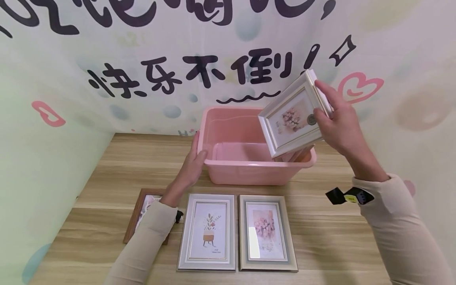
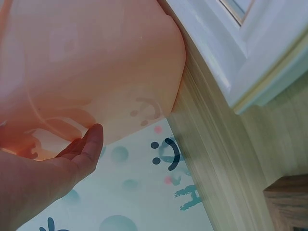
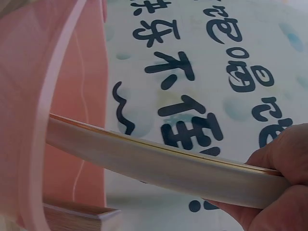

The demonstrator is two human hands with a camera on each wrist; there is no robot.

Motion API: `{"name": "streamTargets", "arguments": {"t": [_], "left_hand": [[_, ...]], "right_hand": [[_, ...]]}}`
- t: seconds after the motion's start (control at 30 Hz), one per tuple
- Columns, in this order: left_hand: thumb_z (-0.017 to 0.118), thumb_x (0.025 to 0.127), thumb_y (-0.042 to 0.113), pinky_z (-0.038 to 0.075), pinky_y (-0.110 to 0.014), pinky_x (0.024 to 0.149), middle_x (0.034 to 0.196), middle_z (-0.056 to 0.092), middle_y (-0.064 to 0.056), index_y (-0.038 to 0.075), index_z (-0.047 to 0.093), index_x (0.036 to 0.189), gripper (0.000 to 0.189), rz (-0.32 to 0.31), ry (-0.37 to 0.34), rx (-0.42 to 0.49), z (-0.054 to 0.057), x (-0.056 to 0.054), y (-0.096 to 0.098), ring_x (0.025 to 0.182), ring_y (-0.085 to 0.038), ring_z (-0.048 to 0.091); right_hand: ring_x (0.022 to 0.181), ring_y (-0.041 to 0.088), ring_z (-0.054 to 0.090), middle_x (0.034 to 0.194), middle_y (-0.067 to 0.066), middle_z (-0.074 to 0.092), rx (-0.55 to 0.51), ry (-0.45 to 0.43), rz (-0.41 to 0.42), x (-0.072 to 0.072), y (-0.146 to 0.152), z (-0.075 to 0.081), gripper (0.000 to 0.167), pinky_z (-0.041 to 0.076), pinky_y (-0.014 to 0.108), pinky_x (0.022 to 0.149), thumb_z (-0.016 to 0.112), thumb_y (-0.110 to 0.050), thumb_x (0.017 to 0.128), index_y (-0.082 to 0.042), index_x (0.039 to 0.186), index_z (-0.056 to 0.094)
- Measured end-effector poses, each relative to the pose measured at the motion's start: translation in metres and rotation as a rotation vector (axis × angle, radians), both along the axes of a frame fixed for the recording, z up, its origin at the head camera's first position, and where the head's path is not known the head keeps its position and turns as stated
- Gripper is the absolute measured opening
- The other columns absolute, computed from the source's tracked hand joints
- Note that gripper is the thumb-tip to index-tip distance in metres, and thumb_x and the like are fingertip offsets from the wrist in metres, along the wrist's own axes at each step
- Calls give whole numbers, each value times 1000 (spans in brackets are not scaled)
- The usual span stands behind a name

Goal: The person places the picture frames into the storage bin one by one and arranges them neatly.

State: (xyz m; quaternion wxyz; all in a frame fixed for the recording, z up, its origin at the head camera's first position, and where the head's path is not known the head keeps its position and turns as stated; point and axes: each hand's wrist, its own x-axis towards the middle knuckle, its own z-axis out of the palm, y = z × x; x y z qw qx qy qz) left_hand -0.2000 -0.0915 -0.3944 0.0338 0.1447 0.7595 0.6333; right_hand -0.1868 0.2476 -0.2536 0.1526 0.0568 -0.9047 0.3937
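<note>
Right hand (image 1: 340,126) grips the white photo frame (image 1: 293,118), tilted at the pink tub (image 1: 247,174)'s right end; left hand (image 1: 192,164) holds its left rim. Likely mid-transfer (in or out, can't tell); next move needs rim clearance.

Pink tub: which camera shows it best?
The head view: it takes in most of the pink tub, including inside, front wall and rim, though a picture frame covers part. The left wrist view catches only outer wall; the right wrist view, a strip of rim and inner wall.
</note>
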Motion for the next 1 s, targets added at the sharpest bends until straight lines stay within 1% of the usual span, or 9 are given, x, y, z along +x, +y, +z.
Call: {"name": "streamTargets", "arguments": {"t": [0.17,0.2,0.3,0.4,0.43,0.6,0.8,0.9,1.0], "left_hand": [[33,100,7,31,-55,114,165,13,-17,13,-1,160,69,-2,2,12,0,-1,0,141,-32,32],[33,100,9,31,-55,114,165,13,-15,15,0,160,69,1,10,15,-5,-3,0,141,-33,32],[33,100,8,31,-55,114,165,13,-15,16,0,160,69,6,6,16,-4,-3,1,142,-33,31],[33,100,8,30,-54,114,165,13,-15,15,0,160,69,7,7,15,-2,-2,1,143,-32,31],[33,100,6,30,-54,114,165,12,-17,12,0,160,69,5,0,11,3,1,1,142,-32,31],[32,100,5,33,-56,112,164,14,-19,10,0,160,69,-6,13,13,3,0,1,138,-35,35],[32,99,4,34,-57,111,164,14,-19,8,0,160,68,-8,23,9,1,0,1,137,-34,36],[31,99,5,34,-56,112,164,13,-19,8,0,160,69,-11,25,18,1,-1,1,138,-34,35],[31,99,5,33,-56,113,164,13,-18,8,-1,160,69,-13,25,20,1,-1,1,140,-33,34]], "right_hand": [[124,48,51,154,13,42,25,-49,16,-7,-4,-10,63,45,67,92,47,-9,100,-35,155,32],[124,49,51,154,14,42,32,-62,20,-9,-5,-13,63,45,67,92,47,-9,100,-35,156,31],[124,49,51,154,16,41,57,-87,24,-14,-7,-20,64,46,66,91,45,-6,100,-32,157,30],[125,48,50,155,17,40,88,-92,25,-18,-9,-27,64,46,66,92,45,-4,99,-28,157,30],[126,48,49,155,17,39,99,-88,24,-20,-9,-30,64,45,66,93,45,-3,99,-26,157,31],[126,47,48,154,21,38,141,-82,28,-24,-12,-43,64,43,65,99,45,1,98,-19,157,32],[122,43,47,153,22,39,163,-105,31,-30,-14,-55,66,42,62,102,45,5,96,-18,156,32],[120,41,46,152,22,40,179,-104,34,-33,-15,-59,65,44,58,101,45,6,95,-16,156,34],[116,40,47,151,23,42,201,-93,34,-35,-16,-64,64,46,54,92,45,6,95,-12,155,35]]}}
